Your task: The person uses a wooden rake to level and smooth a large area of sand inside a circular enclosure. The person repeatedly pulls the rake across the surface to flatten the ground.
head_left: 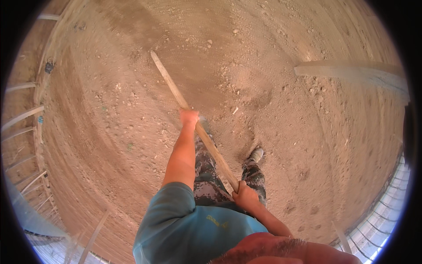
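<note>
A long, pale wooden pole (169, 80) runs slantwise across the view, its far end over the bare soil and its near end at my waist. Around its middle, my left hand (189, 116) is closed, with the arm stretched forward. My right hand (246, 196) grips the near end close to my body. No tool head shows at the far end, and I cannot tell whether that end touches the soil.
Loose brown soil (281, 132) with small clods surrounds my feet. A thick pale post (347, 71) stands at the right. Several thin curved ribs (24, 116) line the left edge, and a framed, sheeted wall (382, 211) curves along the lower right.
</note>
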`<state>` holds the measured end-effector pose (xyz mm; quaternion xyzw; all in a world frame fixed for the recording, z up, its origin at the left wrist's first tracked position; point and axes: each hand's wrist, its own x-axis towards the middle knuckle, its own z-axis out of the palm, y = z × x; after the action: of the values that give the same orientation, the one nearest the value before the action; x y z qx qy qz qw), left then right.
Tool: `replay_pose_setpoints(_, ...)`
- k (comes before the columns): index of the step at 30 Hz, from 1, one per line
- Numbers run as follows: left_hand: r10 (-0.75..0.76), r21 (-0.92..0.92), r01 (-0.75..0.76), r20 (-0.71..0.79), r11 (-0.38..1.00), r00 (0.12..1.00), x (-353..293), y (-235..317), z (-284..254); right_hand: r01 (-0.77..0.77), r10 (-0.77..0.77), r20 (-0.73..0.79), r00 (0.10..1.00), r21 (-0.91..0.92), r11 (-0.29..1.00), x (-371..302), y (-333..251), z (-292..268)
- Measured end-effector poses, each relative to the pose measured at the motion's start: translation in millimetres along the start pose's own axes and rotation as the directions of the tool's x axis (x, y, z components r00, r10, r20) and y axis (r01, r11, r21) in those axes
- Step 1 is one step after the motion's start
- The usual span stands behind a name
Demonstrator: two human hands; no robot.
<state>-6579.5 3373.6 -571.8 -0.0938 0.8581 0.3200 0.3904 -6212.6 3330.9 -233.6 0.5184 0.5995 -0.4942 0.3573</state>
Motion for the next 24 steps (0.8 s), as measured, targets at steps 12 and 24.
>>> replay_pose_setpoints(12, -0.271, -0.209, 0.291, 0.118, 0.934, 0.955, -422, -226, 238, -0.231, 0.227, -0.056, 0.972, -0.079, 0.970, -179, 469, -19)
replay_pose_setpoints(24, -0.609, -0.046, 0.649, 0.303, 0.759, 0.733, -590, -291, 337, -0.427, 0.387, -0.237, 0.891, -0.154, 0.891, -263, 670, -2)
